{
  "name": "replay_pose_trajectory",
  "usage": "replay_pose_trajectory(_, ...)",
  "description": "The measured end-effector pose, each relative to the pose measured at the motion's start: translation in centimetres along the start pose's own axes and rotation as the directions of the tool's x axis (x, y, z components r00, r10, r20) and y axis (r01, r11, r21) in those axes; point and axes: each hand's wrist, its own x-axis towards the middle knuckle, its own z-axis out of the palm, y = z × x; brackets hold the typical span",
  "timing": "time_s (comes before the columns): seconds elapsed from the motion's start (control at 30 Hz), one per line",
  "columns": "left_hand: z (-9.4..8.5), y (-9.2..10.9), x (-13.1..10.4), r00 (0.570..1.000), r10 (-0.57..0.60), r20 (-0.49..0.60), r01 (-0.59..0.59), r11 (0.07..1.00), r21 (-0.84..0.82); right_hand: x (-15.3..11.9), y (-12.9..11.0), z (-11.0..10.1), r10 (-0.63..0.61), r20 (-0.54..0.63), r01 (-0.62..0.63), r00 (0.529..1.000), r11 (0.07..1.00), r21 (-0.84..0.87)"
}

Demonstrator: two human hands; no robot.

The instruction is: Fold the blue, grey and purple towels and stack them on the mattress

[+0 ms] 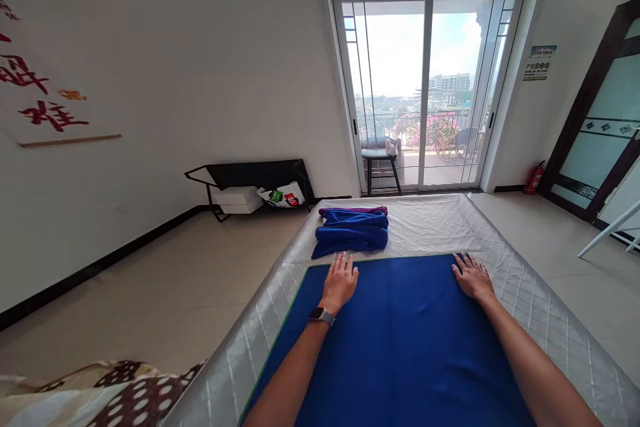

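Observation:
A large blue cloth [400,333] with a thin green edge lies spread on a silvery quilted mattress [430,220]. Flat near the cloth's far left corner rests my left hand [340,281], fingers spread, a watch on the wrist. My right hand [473,276] lies flat at the far right corner, its fingers apart and pointing away from me. Neither hand grips anything. Just beyond the far edge sits a folded blue bundle [351,235], with a purple-red cloth [383,211] showing at its back.
Brown and cream patterned fabric [135,400] is at the lower left. Beyond the mattress stand a black rack [260,177] with white boxes [235,199], a stool [379,155] by the glass doors, and a red extinguisher [535,178]. White legs [613,230] stand at right.

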Motion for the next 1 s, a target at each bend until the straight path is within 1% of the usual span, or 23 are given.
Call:
replay_pose_trajectory(0.07, 0.8, 5.8, 0.0, 0.982, 0.191, -0.015, -0.191, 0.978, -0.081, 0.0, 0.0, 0.0, 0.0, -0.004, 0.0, 1.0, 1.0, 0.001)
replay_pose_trajectory(0.13, 1.7, 11.4, -0.4, 0.954, 0.301, 0.01, -0.296, 0.944, -0.145, 0.0, 0.0, 0.0, -0.009, -0.008, 0.009, 1.0, 1.0, 0.005)
replay_pose_trajectory(0.17, 2.1, 13.6, -0.7, 0.939, 0.342, 0.036, -0.332, 0.928, -0.168, 0.0, 0.0, 0.0, -0.014, -0.009, 0.014, 1.0, 1.0, 0.006)
replay_pose_trajectory(0.2, 2.4, 15.4, -0.9, 0.927, 0.369, 0.062, -0.352, 0.916, -0.19, 0.0, 0.0, -0.1, -0.016, -0.009, 0.016, 1.0, 1.0, 0.006)
replay_pose_trajectory(0.23, 2.6, 16.5, -1.1, 0.92, 0.382, 0.082, -0.36, 0.91, -0.205, -0.1, 0.0, -0.1, -0.015, -0.008, 0.015, 1.0, 1.0, 0.005)
replay_pose_trajectory(0.27, 2.7, 17.1, -1.1, 0.92, 0.379, 0.095, -0.353, 0.911, -0.215, -0.1, 0.0, -0.1, -0.012, -0.007, 0.012, 1.0, 1.0, 0.004)
replay_pose_trajectory(0.3, 2.8, 17.0, -1.2, 0.928, 0.359, 0.102, -0.331, 0.918, -0.217, -0.1, 0.0, -0.2, -0.009, -0.006, 0.009, 1.0, 1.0, 0.003)
replay_pose_trajectory(0.33, 2.7, 16.3, -1.2, 0.94, 0.324, 0.105, -0.297, 0.931, -0.213, -0.1, 0.0, -0.2, -0.006, -0.008, 0.006, 1.0, 1.0, 0.002)
replay_pose_trajectory(0.37, 2.7, 15.0, -1.2, 0.954, 0.279, 0.109, -0.253, 0.946, -0.202, -0.1, 0.0, -0.1, -0.006, -0.011, 0.006, 1.0, 1.0, 0.003)
replay_pose_trajectory(0.4, 2.5, 13.1, -1.2, 0.967, 0.228, 0.115, -0.205, 0.961, -0.185, -0.1, 0.0, -0.1, -0.008, -0.016, 0.008, 1.0, 1.0, 0.003)
replay_pose_trajectory(0.43, 2.4, 10.9, -1.3, 0.977, 0.174, 0.125, -0.153, 0.975, -0.162, 0.0, 0.0, 0.0, -0.011, -0.022, 0.011, 1.0, 1.0, 0.004)
replay_pose_trajectory(0.5, 2.0, 5.4, -1.7, 0.988, 0.055, 0.144, -0.041, 0.994, -0.099, 0.0, 0.0, 0.2, -0.015, -0.029, 0.015, 0.999, 1.0, 0.008)
replay_pose_trajectory(0.6, 1.0, -3.1, -3.0, 0.978, -0.152, 0.139, 0.152, 0.988, 0.015, 0.1, 0.2, 0.4, -0.012, -0.032, 0.012, 0.999, 1.0, 0.018)
replay_pose_trajectory(0.63, 0.7, -5.5, -3.5, 0.971, -0.198, 0.132, 0.195, 0.98, 0.037, 0.1, 0.2, 0.5, -0.011, -0.035, 0.011, 0.999, 1.0, 0.02)
replay_pose_trajectory(0.67, 0.4, -7.5, -4.0, 0.965, -0.232, 0.125, 0.228, 0.972, 0.052, 0.0, 0.3, 0.5, -0.011, -0.038, 0.012, 0.999, 1.0, 0.021)
replay_pose_trajectory(0.7, 0.1, -9.0, -4.4, 0.96, -0.254, 0.119, 0.248, 0.967, 0.06, 0.0, 0.3, 0.5, -0.013, -0.042, 0.014, 0.999, 1.0, 0.02)
replay_pose_trajectory(0.73, -0.1, -10.0, -4.8, 0.958, -0.264, 0.113, 0.258, 0.964, 0.061, 0.0, 0.3, 0.5, -0.016, -0.045, 0.017, 0.999, 1.0, 0.017)
replay_pose_trajectory(0.8, -0.2, -10.9, -5.2, 0.958, -0.27, 0.1, 0.265, 0.963, 0.059, -0.1, 0.2, 0.2, -0.024, -0.045, 0.024, 0.999, 1.0, 0.008)
replay_pose_trajectory(0.9, 0.0, -10.5, -5.2, 0.962, -0.264, 0.073, 0.262, 0.964, 0.044, -0.5, -0.3, -0.7, -0.018, -0.049, 0.017, 0.999, 0.999, -0.028)
replay_pose_trajectory(1.0, 0.3, -9.9, -5.1, 0.965, -0.256, 0.048, 0.255, 0.966, 0.028, -1.7, -0.7, -1.5, -0.005, -0.049, 0.002, 0.999, 0.998, -0.063)
